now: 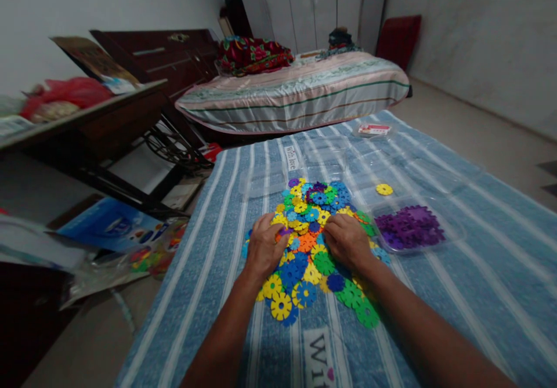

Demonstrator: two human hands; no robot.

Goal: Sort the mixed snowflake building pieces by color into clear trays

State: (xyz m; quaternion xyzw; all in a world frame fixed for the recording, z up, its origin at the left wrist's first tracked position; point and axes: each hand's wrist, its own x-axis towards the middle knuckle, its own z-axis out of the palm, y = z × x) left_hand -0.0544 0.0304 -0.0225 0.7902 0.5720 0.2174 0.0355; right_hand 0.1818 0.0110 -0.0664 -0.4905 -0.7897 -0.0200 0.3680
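A heap of flower-shaped plastic discs (pixel 311 274) in yellow, blue, green and orange spreads over the striped cloth, several layers deep in places. At its left side, my left hand (pixel 264 247) is closed, with a purple disc (pixel 285 232) between thumb and forefinger. My right hand (pixel 349 240) reaches into the right side of the heap, its fingers curled down among the discs. Whatever those fingertips hold is hidden. To the right of that hand, a clear plastic box (pixel 455 234) contains a pile of purple discs (pixel 411 227).
Clear plastic containers (pixel 263 180) stand beyond the heap. One yellow disc (pixel 384 189) lies apart near the purple pile. A clear packet with a red-and-white label (pixel 374 129) rests at the far edge. Behind is a bed (pixel 300 95); a wooden table (pixel 87 118) stands left.
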